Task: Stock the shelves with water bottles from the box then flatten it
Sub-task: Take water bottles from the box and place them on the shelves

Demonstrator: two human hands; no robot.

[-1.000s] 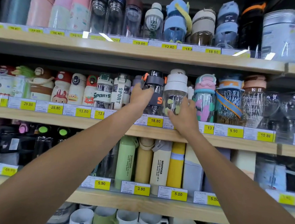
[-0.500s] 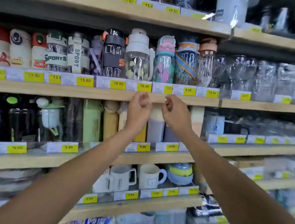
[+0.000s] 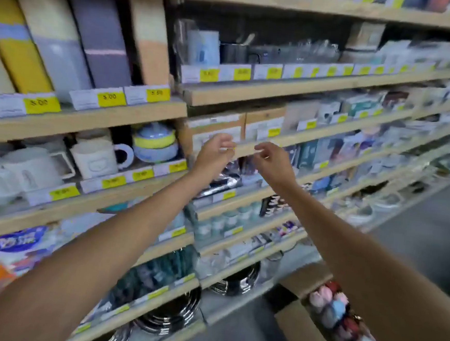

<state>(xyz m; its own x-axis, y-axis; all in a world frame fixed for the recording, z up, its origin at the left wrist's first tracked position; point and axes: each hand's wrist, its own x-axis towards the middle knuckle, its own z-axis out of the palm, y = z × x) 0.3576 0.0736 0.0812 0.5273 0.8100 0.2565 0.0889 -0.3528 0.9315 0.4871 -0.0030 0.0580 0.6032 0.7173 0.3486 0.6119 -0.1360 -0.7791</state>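
My left hand [image 3: 214,153] and my right hand [image 3: 273,160] are stretched out side by side in front of the wooden shelves [image 3: 88,119], both empty with loosely curled fingers. At the lower right an open cardboard box [image 3: 300,327] stands on the floor, with several pink, blue and red bottle tops [image 3: 334,305] showing inside. Tall yellow, grey and cream bottles [image 3: 58,49] stand on the upper left shelf. The view is tilted and blurred.
White mugs [image 3: 95,157] and a blue-and-yellow bowl [image 3: 154,143] fill the shelf left of my hands. Brown boxes [image 3: 262,122] sit behind my fingers. Shiny dark pans [image 3: 169,319] are on the lowest shelf. Grey aisle floor [image 3: 429,229] runs to the right.
Both hands have let go of the bottles on the higher shelf and dropped lower. My view has swung down and right, bringing the box on the floor into sight.
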